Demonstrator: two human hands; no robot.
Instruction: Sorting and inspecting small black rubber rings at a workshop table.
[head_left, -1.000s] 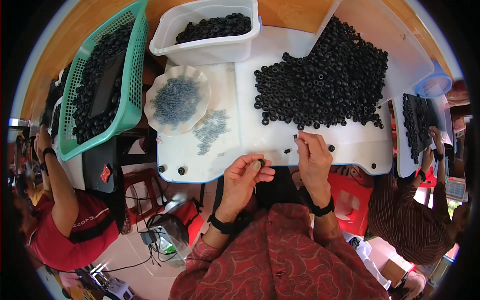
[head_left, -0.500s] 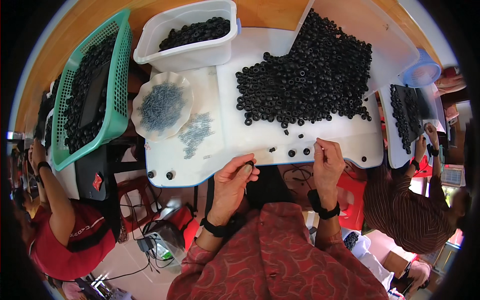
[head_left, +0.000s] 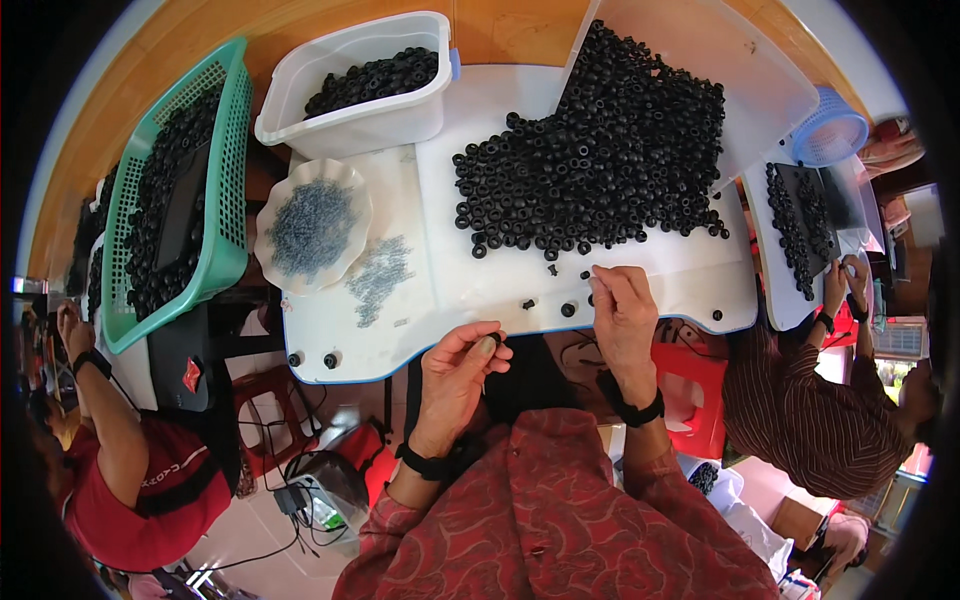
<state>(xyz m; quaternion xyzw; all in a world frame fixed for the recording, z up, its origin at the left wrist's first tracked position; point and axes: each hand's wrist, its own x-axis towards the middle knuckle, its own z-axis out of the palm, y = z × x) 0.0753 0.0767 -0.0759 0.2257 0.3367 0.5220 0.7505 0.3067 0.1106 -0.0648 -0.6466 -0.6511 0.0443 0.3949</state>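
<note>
Near the front edge of the white table (head_left: pixel 480 290), my left hand (head_left: pixel 452 378) pinches a small black ring-shaped part (head_left: pixel 495 340) between thumb and fingers. My right hand (head_left: pixel 626 312) is over the table edge with thumb and index fingertips together. Its fingertips are beside a small black piece (head_left: pixel 586 275) lying on the table; whatever is between them, if anything, is too small to make out. Other loose black parts lie near the hands, among them a small plug (head_left: pixel 528 304) and a round one (head_left: pixel 568 310). A large heap of black rings (head_left: pixel 600 150) spreads beyond them.
A clear bin (head_left: pixel 770 90) lies tipped behind the heap. At left are a scalloped dish (head_left: pixel 265 225) of small translucent pieces, a scattered patch of them (head_left: pixel 380 280), a white tub (head_left: pixel 430 110) and a green basket (head_left: pixel 235 150). Co-workers (head_left: pixel 150 480) (head_left: pixel 800 420) sit on both sides.
My right hand has moved forward and left, to beside the small black piece on the table. My left hand keeps its black ring-shaped part. The whole view has shifted slightly.
</note>
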